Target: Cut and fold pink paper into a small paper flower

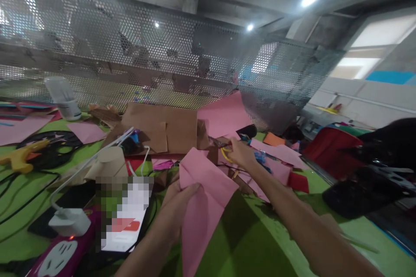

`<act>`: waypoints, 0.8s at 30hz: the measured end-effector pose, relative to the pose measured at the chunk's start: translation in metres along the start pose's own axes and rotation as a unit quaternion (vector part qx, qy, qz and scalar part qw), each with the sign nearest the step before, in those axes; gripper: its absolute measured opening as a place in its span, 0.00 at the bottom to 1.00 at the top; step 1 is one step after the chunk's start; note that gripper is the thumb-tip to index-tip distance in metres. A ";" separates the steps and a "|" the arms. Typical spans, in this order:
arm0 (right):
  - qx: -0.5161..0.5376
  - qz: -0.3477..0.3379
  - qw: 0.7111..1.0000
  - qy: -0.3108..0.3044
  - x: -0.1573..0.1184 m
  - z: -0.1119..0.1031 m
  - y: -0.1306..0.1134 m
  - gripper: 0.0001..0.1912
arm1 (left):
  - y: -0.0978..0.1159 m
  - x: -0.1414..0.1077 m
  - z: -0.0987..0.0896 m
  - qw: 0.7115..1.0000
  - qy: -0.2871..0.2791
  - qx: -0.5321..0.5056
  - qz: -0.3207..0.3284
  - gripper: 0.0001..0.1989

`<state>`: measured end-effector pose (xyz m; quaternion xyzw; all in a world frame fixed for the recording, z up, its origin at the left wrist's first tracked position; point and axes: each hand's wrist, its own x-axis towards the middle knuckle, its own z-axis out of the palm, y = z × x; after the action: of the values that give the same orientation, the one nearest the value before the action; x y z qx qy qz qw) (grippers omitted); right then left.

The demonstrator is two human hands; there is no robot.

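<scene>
A folded piece of pink paper point(204, 207) is pinched in my left hand point(177, 201), the thumb lying across its front and the other fingers behind it. Farther forward and to the right, my right hand point(243, 154) is closed around the yellow handles of a pair of scissors point(225, 152). Their blades point left, toward the brown cardboard point(149, 125), and look apart from the held paper. Pink paper scraps point(276, 169) lie under and beside my right forearm. A larger pink sheet point(224, 117) stands against the panel behind the scissors.
A perforated metal panel point(136, 65) closes off the back of the green table. At left are a yellow glue gun point(22, 156), a clear jar point(63, 99), a purple power strip point(61, 251) with a white charger point(69, 221), and a lit phone point(130, 220). Cables cross there.
</scene>
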<state>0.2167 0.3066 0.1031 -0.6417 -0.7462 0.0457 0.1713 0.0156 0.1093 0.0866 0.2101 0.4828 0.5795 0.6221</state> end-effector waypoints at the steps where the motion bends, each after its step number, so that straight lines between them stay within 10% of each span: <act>1: 0.020 0.003 1.000 0.011 0.000 -0.004 0.000 0.22 | 0.000 0.000 0.000 1.000 0.004 0.002 0.000 0.14; 11: 0.365 0.016 0.929 -0.059 -0.061 -0.049 0.002 0.20 | 0.003 0.000 -0.003 1.000 -0.010 -0.020 0.008 0.16; 18: 0.576 -0.018 0.802 -0.157 -0.142 -0.038 -0.017 0.22 | 0.000 0.005 -0.008 0.997 -0.015 -0.045 0.053 0.18; 24: 0.620 0.006 0.771 -0.145 -0.157 -0.026 -0.041 0.26 | -0.002 0.002 -0.006 0.998 -0.009 -0.044 0.049 0.20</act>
<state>0.2045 0.1430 0.1086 -0.3869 -0.5679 0.5919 0.4212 0.0111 0.1091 0.0818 0.2112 0.4405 0.6277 0.6061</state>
